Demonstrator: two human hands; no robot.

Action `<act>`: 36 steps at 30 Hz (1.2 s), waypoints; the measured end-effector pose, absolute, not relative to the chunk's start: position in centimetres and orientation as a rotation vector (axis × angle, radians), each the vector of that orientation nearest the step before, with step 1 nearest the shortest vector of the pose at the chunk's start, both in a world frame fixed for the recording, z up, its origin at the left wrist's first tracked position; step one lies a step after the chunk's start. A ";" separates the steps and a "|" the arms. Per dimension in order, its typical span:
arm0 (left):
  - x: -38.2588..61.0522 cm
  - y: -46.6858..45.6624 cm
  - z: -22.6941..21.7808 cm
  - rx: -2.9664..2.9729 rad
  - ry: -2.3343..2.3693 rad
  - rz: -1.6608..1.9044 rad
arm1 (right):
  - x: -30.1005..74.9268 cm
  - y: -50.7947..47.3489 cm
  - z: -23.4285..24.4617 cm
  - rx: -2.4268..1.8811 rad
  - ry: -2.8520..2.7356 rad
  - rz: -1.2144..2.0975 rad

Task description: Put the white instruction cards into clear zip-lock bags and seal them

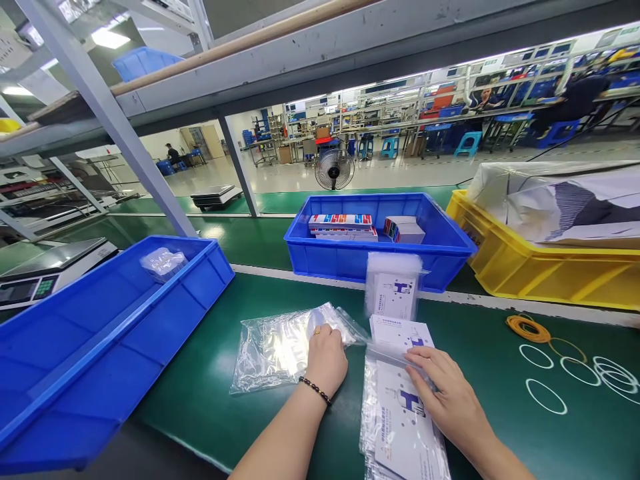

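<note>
My left hand [326, 357], with a bead bracelet at the wrist, is curled into a loose fist on a pile of clear plastic bags [273, 350] on the green mat; it pinches the edge of a bag. My right hand [445, 397] lies with fingers extended on a stack of bagged white leaflets [400, 427] with a blue logo, fingertips at the top edge of the upper bag. Another white leaflet [400, 332] lies just beyond, and a bagged one [393, 290] leans against the blue bin.
A blue bin [440, 257] with small printed boxes stands ahead. A large blue tray [90, 347] with a small bag sits left, beside a scale [47, 270]. A yellow bin [545, 270] is at right. White and orange rubber bands [550, 360] lie on the mat.
</note>
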State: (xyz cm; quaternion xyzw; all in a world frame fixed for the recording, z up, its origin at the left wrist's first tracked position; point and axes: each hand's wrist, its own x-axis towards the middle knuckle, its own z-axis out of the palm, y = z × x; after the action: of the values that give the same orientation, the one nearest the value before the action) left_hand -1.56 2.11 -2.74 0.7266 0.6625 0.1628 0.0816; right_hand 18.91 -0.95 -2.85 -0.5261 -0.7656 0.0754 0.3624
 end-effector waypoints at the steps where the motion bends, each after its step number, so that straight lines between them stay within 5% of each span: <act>1: -1.5 2.0 -2.6 2.161 1.968 0.579 | 18.8 -1.1 -2.6 -1.340 -1.958 0.244; 6: -1.0 1.3 -1.9 2.279 1.624 0.977 | 18.3 -1.4 -2.2 -1.295 -1.911 0.629; 12: 0.2 -0.1 -2.1 2.509 1.042 0.666 | 18.2 -1.2 -2.8 -1.469 -1.841 0.708; 24: 1.7 -0.3 -2.4 1.180 1.179 0.808 | 17.3 -1.6 -4.7 -0.933 -2.202 0.142; 36: 1.7 -1.0 -2.1 1.768 1.273 0.751 | 17.0 -2.0 -3.0 -1.115 -2.103 0.679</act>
State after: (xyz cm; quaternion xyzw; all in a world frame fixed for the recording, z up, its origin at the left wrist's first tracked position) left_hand 1.67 -1.02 -2.15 0.7009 0.5047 0.2979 0.4066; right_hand 16.97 -2.04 -2.99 -0.4256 -0.8029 0.2594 0.3269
